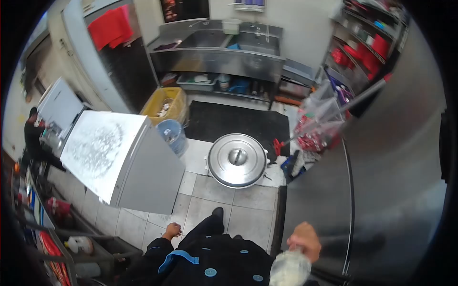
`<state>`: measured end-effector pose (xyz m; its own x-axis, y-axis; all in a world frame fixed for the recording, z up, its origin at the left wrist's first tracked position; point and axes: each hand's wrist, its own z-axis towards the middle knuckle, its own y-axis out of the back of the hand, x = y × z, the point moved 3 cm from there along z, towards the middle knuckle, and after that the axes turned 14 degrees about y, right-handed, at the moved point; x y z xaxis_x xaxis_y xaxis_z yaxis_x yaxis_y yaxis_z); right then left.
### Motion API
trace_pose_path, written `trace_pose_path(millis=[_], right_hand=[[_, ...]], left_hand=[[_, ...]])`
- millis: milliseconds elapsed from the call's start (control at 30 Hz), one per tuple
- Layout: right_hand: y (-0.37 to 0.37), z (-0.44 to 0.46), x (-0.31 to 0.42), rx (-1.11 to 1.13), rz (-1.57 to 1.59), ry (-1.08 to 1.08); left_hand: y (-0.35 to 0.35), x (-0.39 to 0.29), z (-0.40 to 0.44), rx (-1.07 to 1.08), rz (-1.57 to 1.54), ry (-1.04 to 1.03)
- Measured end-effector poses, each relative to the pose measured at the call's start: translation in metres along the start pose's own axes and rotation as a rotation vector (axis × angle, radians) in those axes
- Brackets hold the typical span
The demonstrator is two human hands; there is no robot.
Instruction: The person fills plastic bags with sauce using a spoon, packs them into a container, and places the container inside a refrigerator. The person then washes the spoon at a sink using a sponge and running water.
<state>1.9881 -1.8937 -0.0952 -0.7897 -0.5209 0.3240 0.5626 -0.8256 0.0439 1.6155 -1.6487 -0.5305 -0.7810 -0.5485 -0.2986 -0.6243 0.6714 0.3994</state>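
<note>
My right hand (305, 242) is closed on a clear container (290, 269) with pale, whitish contents, low at the right of my body. Blur hides whether it is a cup or a bag. My left hand (172, 231) hangs by my other side with its fingers curled, and nothing shows in it. On the floor ahead of me stands a large round pot with a shiny metal lid (237, 160), apart from both hands. To the left is a white chest freezer (148, 167) with frosty marks on its top (95, 140).
A steel sink (214, 59) lines the back wall behind a black mat (229, 123). Yellow (167, 102) and blue (172, 136) bins stand by the freezer. A steel refrigerator (381, 190) rises on my right. At far left is another person (36, 136).
</note>
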Motion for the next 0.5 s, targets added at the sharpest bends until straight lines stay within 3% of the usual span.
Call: trace_pose_path(millis=[167, 200, 333, 433, 500], right_hand=[[-0.062, 0.026, -0.026, 0.007, 0.334, 0.202], [-0.075, 0.039, -0.025, 0.126, 0.309, 0.043], [-0.142, 0.057, -0.060, 0.098, 0.384, 0.102], [-0.198, 0.078, -0.091, 0.218, 0.437, 0.090], [-0.240, 0.088, -0.108, 0.183, 0.465, 0.109]], left_hand=[[0.011, 0.024, 0.016, -0.143, -0.091, 0.087], [0.011, 0.019, 0.029, -0.136, -0.085, 0.105], [0.028, -0.034, 0.065, -0.055, -0.123, 0.017], [0.080, -0.087, 0.103, -0.072, -0.143, -0.021], [0.121, -0.126, 0.122, -0.102, -0.137, -0.047]])
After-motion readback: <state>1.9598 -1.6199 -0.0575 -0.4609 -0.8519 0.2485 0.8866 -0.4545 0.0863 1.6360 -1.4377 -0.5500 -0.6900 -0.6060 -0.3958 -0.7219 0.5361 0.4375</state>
